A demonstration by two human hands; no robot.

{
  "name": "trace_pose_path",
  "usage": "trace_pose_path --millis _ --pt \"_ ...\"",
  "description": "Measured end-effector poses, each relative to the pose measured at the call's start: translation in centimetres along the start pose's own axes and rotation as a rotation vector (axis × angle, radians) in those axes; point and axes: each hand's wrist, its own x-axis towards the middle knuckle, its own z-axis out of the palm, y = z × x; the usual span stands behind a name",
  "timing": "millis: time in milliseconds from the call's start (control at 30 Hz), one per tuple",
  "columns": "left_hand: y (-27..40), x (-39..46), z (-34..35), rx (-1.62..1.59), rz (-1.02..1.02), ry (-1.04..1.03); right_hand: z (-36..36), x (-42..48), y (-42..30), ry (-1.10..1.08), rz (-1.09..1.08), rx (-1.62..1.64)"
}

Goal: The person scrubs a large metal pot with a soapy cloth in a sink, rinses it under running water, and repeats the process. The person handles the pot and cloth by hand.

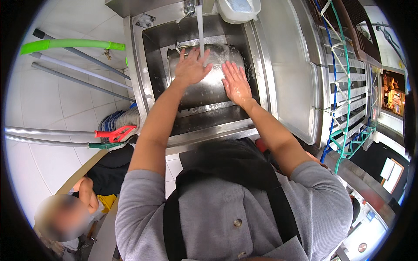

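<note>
A large stainless-steel vessel (204,89), apparently a pot lying on its side, is in a metal sink (209,122). A loop handle (178,47) shows at its far left. My left hand (192,68) is spread over the vessel's far side, right beside the falling water. My right hand (236,81), wet and with fingers extended, is over its right side. Neither hand grips anything. From the tap (198,2) a water stream (200,29) runs down onto the vessel, wetting its surface. The vessel's underside is hidden.
A white plastic tub (240,14) holding something blue stands at the sink's back right corner. Mops (119,122) and poles lean at left. A translucent lid (295,101) lies to the right, beside a slatted rack (347,81). Another person (86,192) is at lower left.
</note>
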Motion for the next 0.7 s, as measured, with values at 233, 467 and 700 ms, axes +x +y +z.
trace_pose_path --millis 233,467,700 --pt "1.5 5.0 1.8 -0.118 0.058 -0.093 -1.3 -1.5 -1.3 -0.172 -0.262 0.114" --pt "-5.4 1.7 -1.9 0.134 0.009 -0.028 -1.9 -0.6 -1.3 -0.124 -0.154 0.102" --pt "-6.9 -2.4 2.8 -0.863 -0.919 0.323 1.8 10.9 -2.5 -0.198 0.779 1.134"
